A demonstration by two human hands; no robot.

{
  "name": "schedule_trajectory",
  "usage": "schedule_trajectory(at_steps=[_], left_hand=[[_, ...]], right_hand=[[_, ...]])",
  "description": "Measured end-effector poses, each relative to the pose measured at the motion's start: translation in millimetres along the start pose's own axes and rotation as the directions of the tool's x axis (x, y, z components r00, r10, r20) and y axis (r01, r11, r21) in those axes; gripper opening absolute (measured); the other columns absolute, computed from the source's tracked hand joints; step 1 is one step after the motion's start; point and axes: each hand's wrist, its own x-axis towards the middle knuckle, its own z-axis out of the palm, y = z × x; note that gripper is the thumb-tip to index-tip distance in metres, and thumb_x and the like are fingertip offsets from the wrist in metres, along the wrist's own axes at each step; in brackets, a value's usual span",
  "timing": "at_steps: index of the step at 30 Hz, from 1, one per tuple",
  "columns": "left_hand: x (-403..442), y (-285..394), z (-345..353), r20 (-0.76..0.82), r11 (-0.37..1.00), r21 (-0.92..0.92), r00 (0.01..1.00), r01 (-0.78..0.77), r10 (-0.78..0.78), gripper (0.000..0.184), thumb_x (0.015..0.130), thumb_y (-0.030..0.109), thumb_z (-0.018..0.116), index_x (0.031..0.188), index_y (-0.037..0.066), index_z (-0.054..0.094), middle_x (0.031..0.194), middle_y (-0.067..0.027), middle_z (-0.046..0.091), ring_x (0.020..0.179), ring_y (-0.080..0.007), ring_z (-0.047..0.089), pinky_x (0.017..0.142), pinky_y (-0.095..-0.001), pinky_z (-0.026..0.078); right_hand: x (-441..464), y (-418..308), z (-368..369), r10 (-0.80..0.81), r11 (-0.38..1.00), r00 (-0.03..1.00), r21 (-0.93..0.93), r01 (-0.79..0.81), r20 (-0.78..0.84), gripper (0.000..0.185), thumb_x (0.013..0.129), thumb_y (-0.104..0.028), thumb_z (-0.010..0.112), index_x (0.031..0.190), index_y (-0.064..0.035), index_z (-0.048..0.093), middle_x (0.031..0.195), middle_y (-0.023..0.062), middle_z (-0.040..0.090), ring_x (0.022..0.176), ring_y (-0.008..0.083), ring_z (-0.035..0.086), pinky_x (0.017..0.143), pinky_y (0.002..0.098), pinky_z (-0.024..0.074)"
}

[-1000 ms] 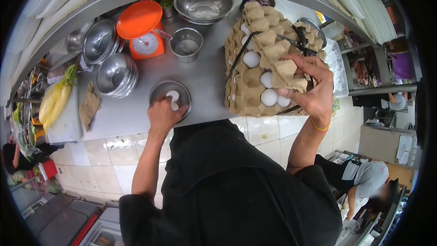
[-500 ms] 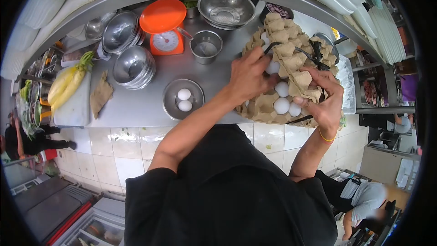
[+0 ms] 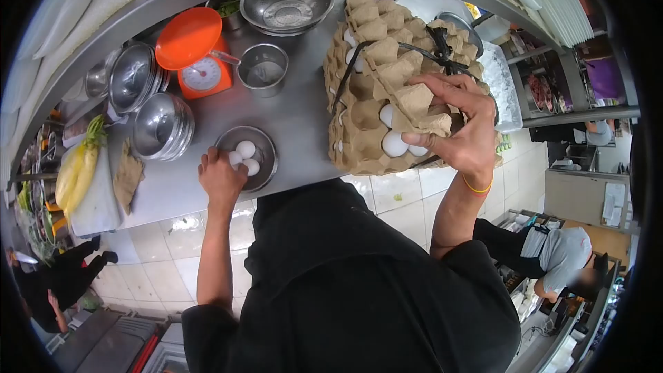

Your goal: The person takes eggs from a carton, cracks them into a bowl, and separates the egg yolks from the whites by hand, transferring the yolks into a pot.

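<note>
A small steel bowl (image 3: 269,173) near the counter's front edge has three white eggs (image 3: 245,149) in it. At its left side is my left hand (image 3: 222,176), fingers curled over the rim and against the leftmost egg. My right hand (image 3: 464,121) pinches the lifted flap of the upper cardboard egg tray (image 3: 407,90), thumb below and fingers above. Under that raised cardboard several white eggs (image 3: 394,144) sit in the stacked trays, beside some bare cups. A black strap (image 3: 442,52) runs round the stack.
An orange kitchen scale (image 3: 202,76), a steel pot (image 3: 263,71) and stacked steel bowls (image 3: 160,124) stand behind the small bowl. White radishes (image 3: 79,169) lie on a board at left. Ice (image 3: 501,86) sits right of the trays. A co-worker (image 3: 552,252) bends at lower right.
My left hand has gone from the egg trays back to the small bowl, which now has three eggs instead of two. My right hand still holds the cardboard flap.
</note>
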Motion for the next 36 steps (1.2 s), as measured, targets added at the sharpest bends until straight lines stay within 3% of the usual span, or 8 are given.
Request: schedule_trajectory(at_steps=[3, 6, 9, 14, 20, 26, 33, 36], left_hand=[[10.7, 36.3, -18.0, -0.271, 0.981, -0.082, 0.951, -0.178, 0.15, 0.035, 0.065, 0.026, 0.075, 0.092, 0.004, 0.068, 0.1, -0.0109, 0.059, 0.09, -0.0306, 0.058, 0.077, -0.0432, 0.048], [18.8, 117.5, -52.0, -0.368, 0.694, -0.531, 0.87, -0.486, 0.328, 0.043, 0.066, 0.026, 0.077, 0.102, 0.005, 0.068, 0.102, -0.012, 0.06, 0.093, -0.0308, 0.058, 0.084, -0.0419, 0.046], [17.7, 187.7, -78.6, -0.312, 0.532, -0.575, 0.768, -0.621, 0.559, 0.045, 0.066, 0.03, 0.077, 0.104, 0.007, 0.068, 0.101, -0.0102, 0.059, 0.097, -0.0279, 0.055, 0.083, -0.0416, 0.041], [20.8, 226.8, -56.5, -0.362, 0.513, -0.396, 0.643, -0.762, 0.675, 0.049, 0.066, 0.029, 0.074, 0.108, 0.004, 0.067, 0.104, -0.0153, 0.056, 0.101, -0.03, 0.051, 0.081, -0.0454, 0.035], [22.9, 222.7, -58.5, -0.324, 0.543, -0.455, 0.7, -0.705, 0.636, 0.046, 0.064, 0.028, 0.076, 0.101, 0.004, 0.066, 0.103, -0.0131, 0.058, 0.095, -0.0276, 0.054, 0.082, -0.0422, 0.035], [24.0, 170.8, -73.2, -0.437, 0.356, -0.765, 0.839, -0.536, 0.325, 0.046, 0.061, 0.02, 0.082, 0.099, 0.006, 0.063, 0.091, -0.0092, 0.062, 0.076, -0.0219, 0.06, 0.067, -0.0321, 0.045], [-14.6, 24.8, -15.7, -0.01, 0.849, -0.528, 1.0, -0.004, -0.001, 0.033, 0.06, 0.019, 0.081, 0.084, 0.003, 0.065, 0.089, -0.0128, 0.063, 0.08, -0.0317, 0.063, 0.069, -0.0402, 0.051], [-19.5, 16.8, -3.1, 0.009, 0.958, -0.268, 0.994, -0.101, 0.107, 0.033, 0.06, 0.022, 0.08, 0.084, 0.003, 0.066, 0.092, -0.0123, 0.064, 0.085, -0.0324, 0.063, 0.075, -0.0415, 0.05]], right_hand=[[0.8, -0.8, 0.1, 0.017, 1.0, 1.0, -0.007, -0.017, 0.009, 0.066, 0.046, -0.028, 0.092, 0.103, -0.0029, 0.072, 0.084, 0.0117, 0.067, 0.084, 0.0203, 0.062, 0.072, 0.0304, 0.0499], [1.1, -4.5, -0.2, 0.059, 0.998, 0.998, 0.021, -0.059, 0.032, 0.067, 0.046, -0.027, 0.092, 0.105, -0.0034, 0.071, 0.091, 0.0126, 0.067, 0.084, 0.0208, 0.061, 0.074, 0.0315, 0.0498], [-0.5, -7.2, -3.9, 0.083, 0.996, 0.995, 0.006, -0.084, 0.06, 0.068, 0.046, -0.026, 0.091, 0.107, -0.0039, 0.071, 0.098, 0.0135, 0.067, 0.086, 0.0209, 0.06, 0.076, 0.032, 0.0494], [-3.3, -2.6, -0.9, 0.054, 0.996, 0.998, 0.066, -0.056, 0.037, 0.067, 0.046, -0.021, 0.09, 0.108, -0.0042, 0.071, 0.104, 0.0149, 0.066, 0.089, 0.0208, 0.06, 0.078, 0.0322, 0.0493], [-0.1, -5.1, -2.2, 0.041, 0.999, 0.996, 0.029, -0.044, 0.084, 0.068, 0.048, -0.02, 0.09, 0.11, -0.004, 0.069, 0.107, 0.0165, 0.064, 0.088, 0.0192, 0.061, 0.077, 0.0307, 0.0509], [-1.5, -6.9, -2.8, 0.083, 0.992, 0.994, 0.088, -0.089, 0.07, 0.069, 0.046, -0.018, 0.091, 0.11, -0.0059, 0.07, 0.105, 0.0146, 0.063, 0.083, 0.0187, 0.061, 0.077, 0.0303, 0.051], [2.5, -6.6, -3.1, 0.076, 0.995, 0.996, 0.056, -0.079, 0.046, 0.067, 0.043, -0.02, 0.09, 0.106, -0.0072, 0.072, 0.097, 0.0123, 0.064, 0.078, 0.018, 0.059, 0.073, 0.0304, 0.0485], [3.2, -6.7, -1.9, 0.103, 0.99, 0.993, 0.096, -0.108, 0.052, 0.067, 0.042, -0.021, 0.09, 0.105, -0.0069, 0.072, 0.096, 0.0114, 0.064, 0.078, 0.0178, 0.059, 0.073, 0.0302, 0.0479]])
